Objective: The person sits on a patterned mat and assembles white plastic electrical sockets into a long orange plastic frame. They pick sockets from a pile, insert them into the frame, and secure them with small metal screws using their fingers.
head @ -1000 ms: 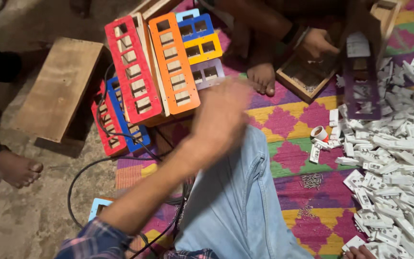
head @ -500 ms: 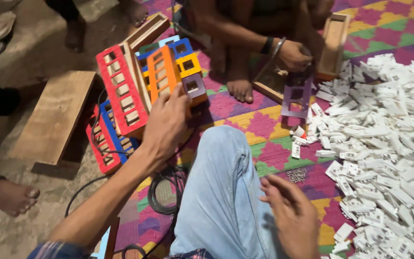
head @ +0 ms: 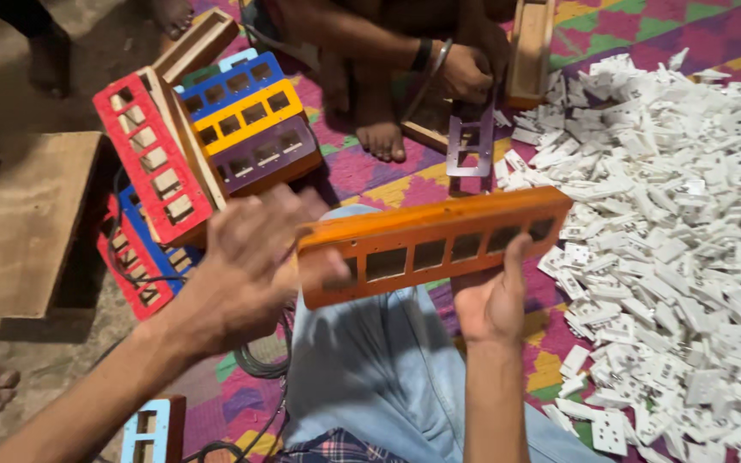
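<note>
I hold a long orange wooden frame [head: 430,244] with a row of rectangular cut-outs level over my knee. My left hand [head: 255,257] grips its left end. My right hand [head: 492,300] supports it from below near the right end, thumb up against its face. To the left stands a stack of similar frames: a red one [head: 152,167], a blue one [head: 229,83], a yellow one [head: 246,116] and a purple one [head: 268,153]. A big heap of white plastic socket parts [head: 679,214] lies to the right on the patterned mat.
Another person sits opposite, a hand [head: 465,73] by a purple frame [head: 471,141] and a wooden box [head: 531,51]. A low wooden stool [head: 27,223] stands left. Black cable [head: 259,360] coils by my leg. A light blue frame [head: 147,429] lies near the bottom left.
My left hand has pulled the orange frame out of the stack and brought it over my knee. My right hand has come up from my lap to hold its right end.
</note>
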